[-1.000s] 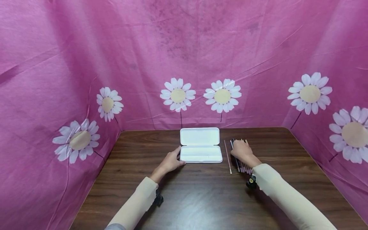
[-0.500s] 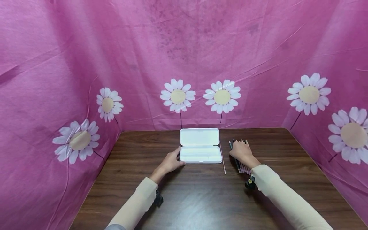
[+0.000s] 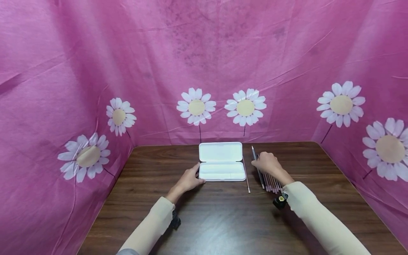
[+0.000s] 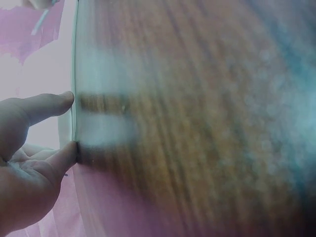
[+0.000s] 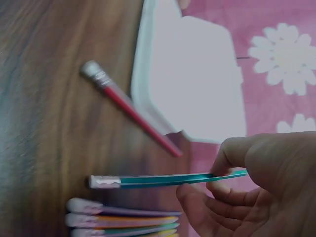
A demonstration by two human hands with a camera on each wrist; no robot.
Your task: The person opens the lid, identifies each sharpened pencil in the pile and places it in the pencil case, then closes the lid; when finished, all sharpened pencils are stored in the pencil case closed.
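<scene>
Right hand (image 3: pixel 269 164) is pinching a slim teal pencil (image 5: pixel 148 181), left hand (image 3: pixel 189 179) holding a white oblong case (image 3: pixel 221 166). Picking-out seems underway, calling for lifting.

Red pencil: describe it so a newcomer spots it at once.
On the brown table sits an open white case. Along its right side in the head view lies the red pencil. It lies alone, apart from the bunched pencils and the teal pencil in the right hand.
</scene>
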